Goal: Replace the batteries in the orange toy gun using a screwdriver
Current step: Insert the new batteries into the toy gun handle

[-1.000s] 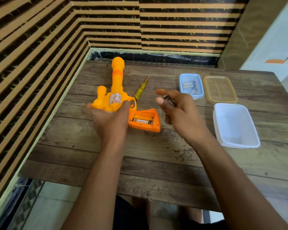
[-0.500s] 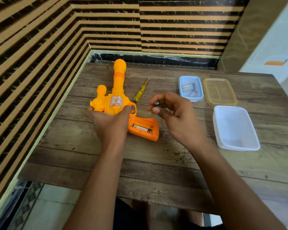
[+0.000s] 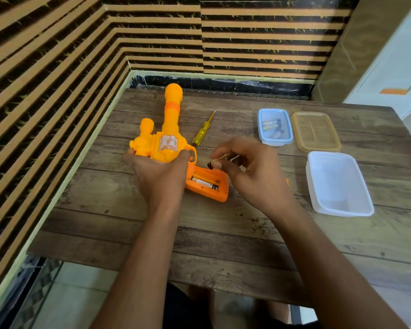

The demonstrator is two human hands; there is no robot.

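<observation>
Toy gun (image 3: 169, 143) gripped in my left hand (image 3: 159, 176); right hand (image 3: 254, 174) fingers (image 3: 226, 148) pinch battery (image 3: 210, 164) at 12 o'clock of open compartment (image 3: 205, 184). Risk: reversed polarity, or battery slipping out.

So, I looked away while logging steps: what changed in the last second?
The right hand, pinching a battery, moved left and down to the open battery compartment in the grip of the orange toy gun. Nothing was picked up or let go. The left hand keeps holding the gun; the screwdriver and blue container stayed put.
</observation>
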